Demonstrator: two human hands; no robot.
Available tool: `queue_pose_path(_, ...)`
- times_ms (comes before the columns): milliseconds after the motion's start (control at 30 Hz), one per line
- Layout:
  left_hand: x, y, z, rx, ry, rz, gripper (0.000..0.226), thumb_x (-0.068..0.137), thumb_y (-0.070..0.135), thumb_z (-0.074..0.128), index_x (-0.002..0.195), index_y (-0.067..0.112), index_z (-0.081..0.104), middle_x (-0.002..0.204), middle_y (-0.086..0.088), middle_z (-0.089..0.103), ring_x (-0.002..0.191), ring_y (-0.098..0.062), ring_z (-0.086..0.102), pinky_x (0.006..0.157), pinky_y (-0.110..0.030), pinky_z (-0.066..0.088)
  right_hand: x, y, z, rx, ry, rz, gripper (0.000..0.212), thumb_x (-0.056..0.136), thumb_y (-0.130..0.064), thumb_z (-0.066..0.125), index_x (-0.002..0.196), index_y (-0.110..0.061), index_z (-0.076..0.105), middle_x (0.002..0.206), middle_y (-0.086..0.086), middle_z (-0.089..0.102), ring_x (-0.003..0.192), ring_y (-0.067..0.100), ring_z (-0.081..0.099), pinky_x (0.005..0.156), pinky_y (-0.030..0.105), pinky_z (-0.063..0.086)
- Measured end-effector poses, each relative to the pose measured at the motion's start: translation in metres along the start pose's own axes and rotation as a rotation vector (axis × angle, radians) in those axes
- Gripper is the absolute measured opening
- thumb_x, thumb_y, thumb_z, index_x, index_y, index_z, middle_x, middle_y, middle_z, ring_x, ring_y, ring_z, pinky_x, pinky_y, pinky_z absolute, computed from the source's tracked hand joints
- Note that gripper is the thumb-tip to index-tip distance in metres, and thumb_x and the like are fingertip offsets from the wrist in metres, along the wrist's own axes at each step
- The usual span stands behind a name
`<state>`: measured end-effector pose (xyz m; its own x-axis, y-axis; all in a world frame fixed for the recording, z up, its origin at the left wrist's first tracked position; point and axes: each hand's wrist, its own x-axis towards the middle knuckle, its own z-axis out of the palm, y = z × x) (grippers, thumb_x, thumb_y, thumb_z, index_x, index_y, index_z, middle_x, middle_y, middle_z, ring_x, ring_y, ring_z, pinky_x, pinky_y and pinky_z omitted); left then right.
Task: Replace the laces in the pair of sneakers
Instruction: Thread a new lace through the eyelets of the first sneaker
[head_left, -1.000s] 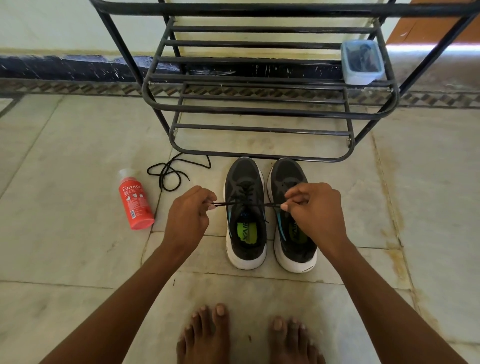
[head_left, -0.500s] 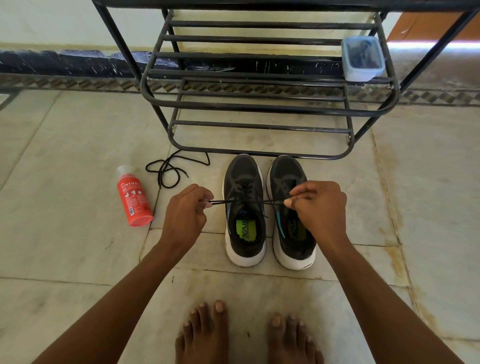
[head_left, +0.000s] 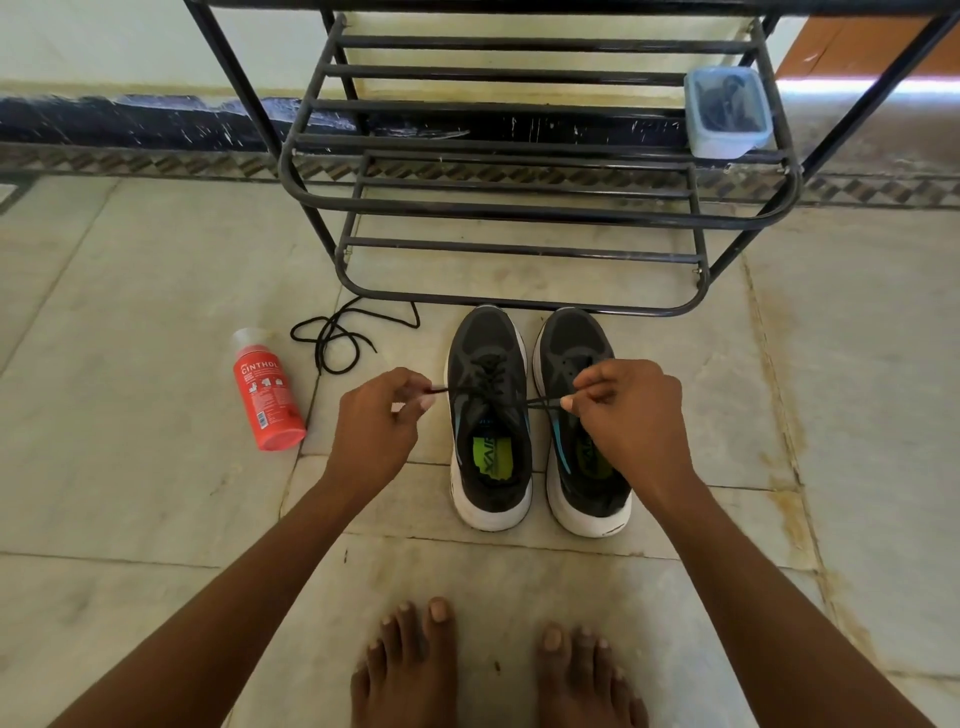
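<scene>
Two dark grey sneakers with white soles stand side by side on the floor, toes toward the rack: the left sneaker (head_left: 488, 415) and the right sneaker (head_left: 576, 364). A black lace (head_left: 493, 374) is threaded through the left sneaker. My left hand (head_left: 379, 426) pinches one end of that lace to the shoe's left. My right hand (head_left: 623, 410) pinches the other end over the right sneaker, hiding much of its tongue. A second, loose black lace (head_left: 337, 332) lies coiled on the floor to the left.
A red bottle (head_left: 267, 397) lies on the tiles left of the shoes. A black metal shoe rack (head_left: 519, 208) stands just behind them, with a clear plastic box (head_left: 727, 111) on its right side. My bare feet (head_left: 493, 670) are below the shoes.
My hands have eased slightly; the lace ends, pulled taut in a straight line before, now slant down toward the left shoe. The view has shifted a little.
</scene>
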<state>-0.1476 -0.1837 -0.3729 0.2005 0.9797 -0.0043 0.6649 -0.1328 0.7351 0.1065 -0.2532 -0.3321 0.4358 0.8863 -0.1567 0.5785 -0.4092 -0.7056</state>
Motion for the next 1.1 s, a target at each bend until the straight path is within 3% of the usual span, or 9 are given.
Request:
queue_pose_path(133,-0.012,0.004,0.006,-0.285,-0.260,-0.268,0.075,0.077,0.059,0.082,0.141,0.026,0.058,0.138,0.012,0.062,0.119,-0.009,0.065,0.092,-0.035,0.060,-0.005,-0.007,0.003,-0.140,-0.132,-0.278,0.044,0.082,-0.032,0.084,0.120,-0.016,0.072,0.106,0.000,0.070,0.085,0.009,0.062,0.086,0.025,0.053)
queue_pose_path(200,-0.018,0.007,0.013,-0.261,-0.316,-0.250,0.087,0.069,0.058,0.087,0.144,0.027,0.056,0.141,0.012,0.062,0.124,-0.008,0.062,0.100,-0.038,0.056,-0.004,-0.012,0.012,-0.170,-0.317,-0.306,0.058,0.083,-0.034,0.083,0.136,-0.018,0.064,0.126,0.002,0.068,0.103,0.015,0.066,0.099,0.033,0.055)
queue_pose_path(300,-0.017,0.009,0.015,-0.285,-0.316,-0.264,0.087,0.065,0.043,0.087,0.145,0.025,0.057,0.137,0.011,0.066,0.124,-0.007,0.063,0.101,-0.043,0.058,-0.003,-0.020,0.027,-0.289,-0.435,-0.326,0.062,0.089,-0.031,0.077,0.145,-0.018,0.055,0.141,0.005,0.061,0.129,0.022,0.057,0.117,0.037,0.040)
queue_pose_path(500,-0.009,0.007,0.007,-0.367,-0.382,-0.290,0.073,0.080,0.009,0.083,0.148,0.018,0.055,0.145,0.003,0.062,0.132,-0.014,0.059,0.106,-0.045,0.054,-0.009,-0.026,0.032,-0.350,-0.391,-0.293,0.055,0.091,-0.033,0.074,0.142,-0.019,0.058,0.137,0.004,0.062,0.125,0.021,0.056,0.113,0.032,0.038)
queue_pose_path(667,-0.011,0.002,0.008,-0.367,-0.354,-0.262,0.064,0.085,0.027,0.083,0.144,0.019,0.059,0.141,0.002,0.064,0.126,-0.016,0.063,0.102,-0.042,0.057,-0.004,-0.038,0.025,-0.366,-0.411,-0.352,0.060,0.088,-0.043,0.076,0.141,-0.019,0.058,0.131,0.005,0.063,0.120,0.020,0.058,0.108,0.032,0.042)
queue_pose_path(733,-0.008,-0.004,0.003,-0.289,-0.264,-0.218,0.048,0.088,0.038,0.079,0.131,0.020,0.068,0.126,0.005,0.071,0.112,-0.009,0.069,0.097,-0.036,0.059,0.004,-0.046,0.024,-0.337,-0.373,-0.417,0.059,0.088,-0.048,0.074,0.138,-0.020,0.060,0.130,0.002,0.063,0.120,0.019,0.057,0.107,0.031,0.042)
queue_pose_path(833,0.007,-0.023,-0.010,-0.106,-0.016,-0.132,0.014,0.095,0.017,0.070,0.107,0.016,0.076,0.105,0.005,0.075,0.092,-0.005,0.070,0.088,-0.032,0.060,0.027,-0.067,0.035,-0.340,-0.370,-0.547,0.050,0.091,-0.045,0.071,0.132,-0.018,0.064,0.126,0.002,0.064,0.116,0.018,0.057,0.106,0.036,0.047)
queue_pose_path(967,0.049,-0.058,-0.028,0.140,0.097,-0.051,0.027,0.094,-0.004,0.057,0.107,0.011,0.076,0.112,-0.006,0.074,0.101,-0.019,0.068,0.095,-0.029,0.052,0.068,-0.092,0.074,-0.479,-0.538,-0.629,0.045,0.096,-0.037,0.067,0.136,-0.017,0.061,0.127,0.004,0.062,0.119,0.021,0.055,0.105,0.036,0.045)
queue_pose_path(1100,0.094,-0.076,-0.029,0.384,-0.035,0.067,0.043,0.090,-0.009,0.057,0.126,0.012,0.066,0.132,-0.009,0.063,0.124,-0.029,0.055,0.098,-0.039,0.048,0.093,-0.103,0.106,-0.583,-0.687,-0.614,0.045,0.095,-0.034,0.068,0.136,-0.019,0.060,0.131,0.004,0.062,0.122,0.021,0.054,0.104,0.039,0.046)
